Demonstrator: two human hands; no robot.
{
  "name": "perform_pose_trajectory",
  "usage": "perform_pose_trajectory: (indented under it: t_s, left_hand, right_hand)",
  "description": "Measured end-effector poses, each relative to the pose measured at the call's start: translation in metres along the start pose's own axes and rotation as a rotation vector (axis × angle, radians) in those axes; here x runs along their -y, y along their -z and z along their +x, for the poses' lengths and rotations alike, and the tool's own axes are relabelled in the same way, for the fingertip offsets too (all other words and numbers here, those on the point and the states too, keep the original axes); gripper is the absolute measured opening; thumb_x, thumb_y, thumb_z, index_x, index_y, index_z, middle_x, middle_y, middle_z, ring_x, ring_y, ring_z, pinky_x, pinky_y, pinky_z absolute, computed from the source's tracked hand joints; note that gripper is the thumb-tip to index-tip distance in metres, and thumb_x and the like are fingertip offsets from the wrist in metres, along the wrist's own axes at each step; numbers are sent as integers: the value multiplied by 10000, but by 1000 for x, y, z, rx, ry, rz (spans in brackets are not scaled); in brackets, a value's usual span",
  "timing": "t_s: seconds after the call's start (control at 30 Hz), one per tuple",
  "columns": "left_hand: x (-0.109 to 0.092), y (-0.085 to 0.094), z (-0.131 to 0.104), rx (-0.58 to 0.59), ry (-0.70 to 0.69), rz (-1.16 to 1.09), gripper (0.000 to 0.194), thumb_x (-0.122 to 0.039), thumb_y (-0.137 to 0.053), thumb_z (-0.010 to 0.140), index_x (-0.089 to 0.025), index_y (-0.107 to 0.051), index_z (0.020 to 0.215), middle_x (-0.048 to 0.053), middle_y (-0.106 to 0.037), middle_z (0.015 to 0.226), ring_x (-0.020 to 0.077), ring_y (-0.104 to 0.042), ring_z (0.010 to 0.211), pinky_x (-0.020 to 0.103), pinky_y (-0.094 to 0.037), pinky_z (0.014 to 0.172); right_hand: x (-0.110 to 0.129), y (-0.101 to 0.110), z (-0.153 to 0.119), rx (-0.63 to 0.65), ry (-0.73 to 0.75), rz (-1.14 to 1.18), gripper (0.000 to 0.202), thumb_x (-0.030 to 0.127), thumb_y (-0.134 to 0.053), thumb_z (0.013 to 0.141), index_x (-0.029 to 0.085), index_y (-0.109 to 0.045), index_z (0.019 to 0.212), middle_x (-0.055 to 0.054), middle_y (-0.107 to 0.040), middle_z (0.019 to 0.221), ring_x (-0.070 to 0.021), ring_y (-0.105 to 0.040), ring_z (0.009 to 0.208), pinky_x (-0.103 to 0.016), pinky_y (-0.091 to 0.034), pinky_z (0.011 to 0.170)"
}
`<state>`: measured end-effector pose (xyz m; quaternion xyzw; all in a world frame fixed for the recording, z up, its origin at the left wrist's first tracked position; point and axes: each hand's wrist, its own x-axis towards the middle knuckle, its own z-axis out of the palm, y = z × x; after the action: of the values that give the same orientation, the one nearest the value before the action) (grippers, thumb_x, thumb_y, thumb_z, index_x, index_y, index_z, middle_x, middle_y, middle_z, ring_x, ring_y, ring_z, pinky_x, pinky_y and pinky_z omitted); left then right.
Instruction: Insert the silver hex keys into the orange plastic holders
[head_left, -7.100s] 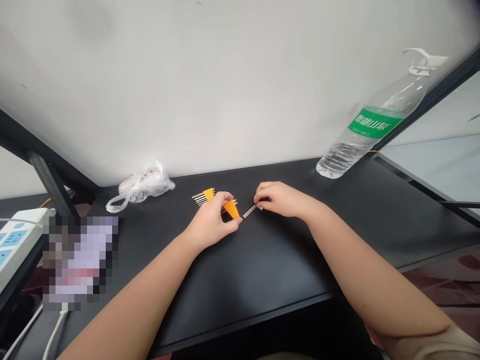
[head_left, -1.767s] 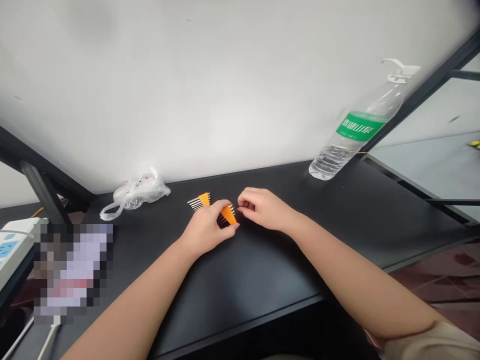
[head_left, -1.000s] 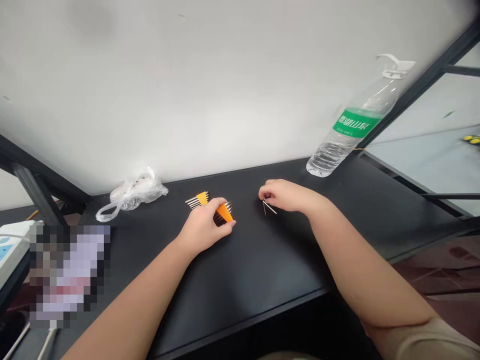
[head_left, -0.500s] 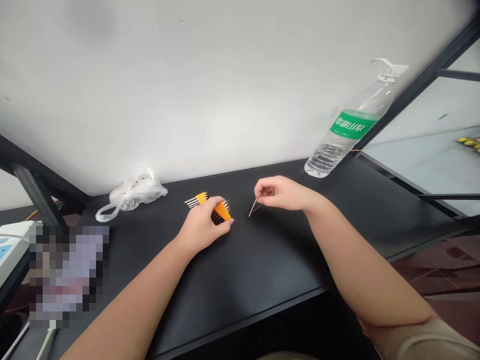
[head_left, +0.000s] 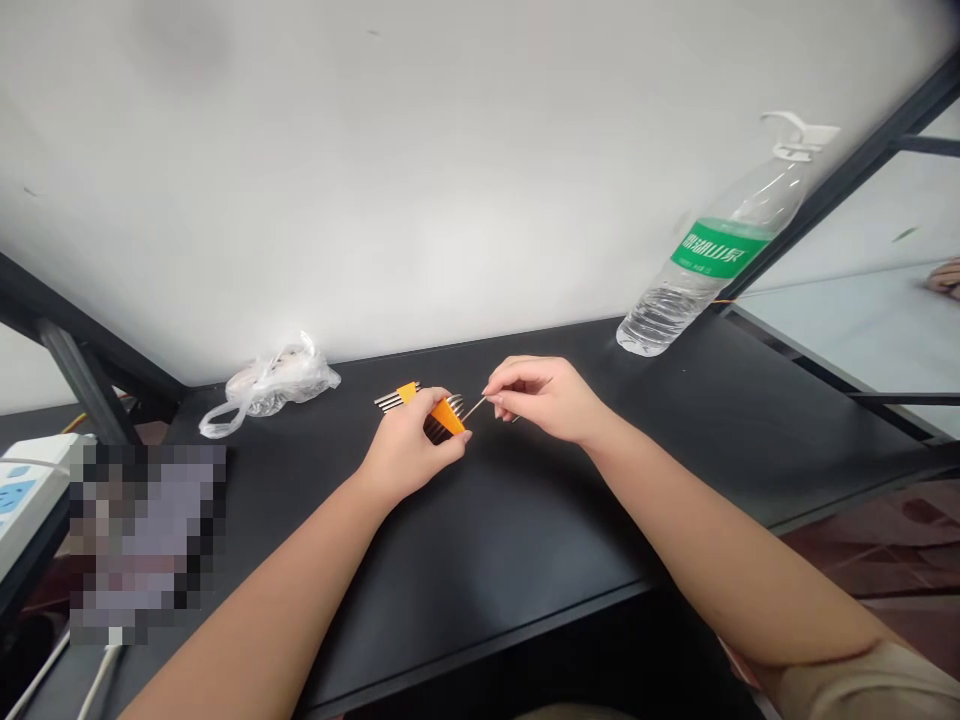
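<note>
My left hand (head_left: 409, 445) grips an orange hex key holder (head_left: 449, 415) between thumb and fingers, over the black table. Several metal hex keys sit in the holder, and their straight ends poke out past its far orange part on the left. To the right, my right hand (head_left: 551, 398) pinches a thin metal hex key (head_left: 475, 408) in its fingertips. That key's tip points down and left, at the right edge of the holder. Whether it touches or enters a hole I cannot tell.
A clear plastic bag (head_left: 281, 380) lies at the back left. At the back right stands a large water bottle (head_left: 675, 285) with a green label. A white power strip (head_left: 34, 480), a pixelated item (head_left: 150, 540) and cables are on the left. Black frame bars (head_left: 840, 210) flank the table (head_left: 480, 540).
My right hand has moved left toward the holder, and the hex key has swung from pointing steeply down to pointing at the holder. My left hand keeps its grip.
</note>
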<state>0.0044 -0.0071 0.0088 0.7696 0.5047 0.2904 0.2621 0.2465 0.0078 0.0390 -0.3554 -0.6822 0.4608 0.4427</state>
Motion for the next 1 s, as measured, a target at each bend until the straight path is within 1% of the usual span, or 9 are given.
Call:
perform_pose_trajectory:
  t_s: [0.1, 0.27, 0.43, 0.63, 0.77, 0.9, 1.0]
  left_hand:
    - [0, 0, 0, -3, 0, 0, 481, -454, -752, 807, -253, -618, 1224, 10, -721, 934, 201, -679, 766, 351, -561, 738]
    - [0, 0, 0, 3, -6, -5, 470, -440, -754, 805, -251, -620, 1215, 16, -722, 940, 201, -679, 765, 352, -562, 738]
    - [1, 0, 0, 8, -20, -10, 464, -437, -746, 812, -251, -619, 1218, 13, -718, 916, 195, -671, 746, 340, -554, 712]
    - [1, 1, 0, 7, -15, -15, 458, -452, -739, 819, -252, -622, 1215, 15, -715, 922, 194, -668, 752, 339, -553, 715]
    - [0, 1, 0, 7, -18, -32, 451, -445, -746, 810, -248, -633, 1200, 19, -719, 932, 198, -670, 762, 343, -557, 720]
    - [-1, 2, -1, -7, -11, -63, 460, -443, -748, 811, -249, -626, 1211, 14, -726, 942, 193, -672, 766, 344, -558, 739]
    - [-2, 1, -1, 6, -19, -52, 456, -436, -747, 811, -248, -631, 1210, 21, -730, 947, 199, -675, 775, 346, -557, 741]
  right_hand:
    - [0, -1, 0, -23, 27, 0, 117, 320, -756, 877, 212, -800, 890, -50, -700, 923, -159, -693, 691, -332, -621, 655]
    - [-3, -6, -1, -19, 46, 8, 119, 323, -747, 888, 221, -808, 901, -50, -699, 943, -160, -698, 696, -342, -634, 669]
    - [-3, -9, 0, -37, 61, 27, 108, 313, -760, 880, 220, -810, 900, -50, -710, 943, -170, -716, 726, -344, -635, 701]
    - [0, -13, -1, -63, 19, 65, 154, 368, -781, 868, 217, -803, 881, -56, -725, 931, -189, -731, 758, -366, -639, 745]
    - [-2, -13, -1, -55, 4, 63, 174, 387, -783, 864, 217, -806, 891, -60, -733, 929, -201, -735, 780, -379, -639, 757]
    - [-5, -8, 0, -40, 30, 7, 131, 343, -753, 883, 230, -816, 903, -53, -744, 919, -201, -729, 783, -379, -629, 756]
    - [-5, -7, -1, 13, 101, -120, 125, 258, -700, 907, 257, -824, 909, -37, -756, 920, -197, -723, 791, -371, -608, 763]
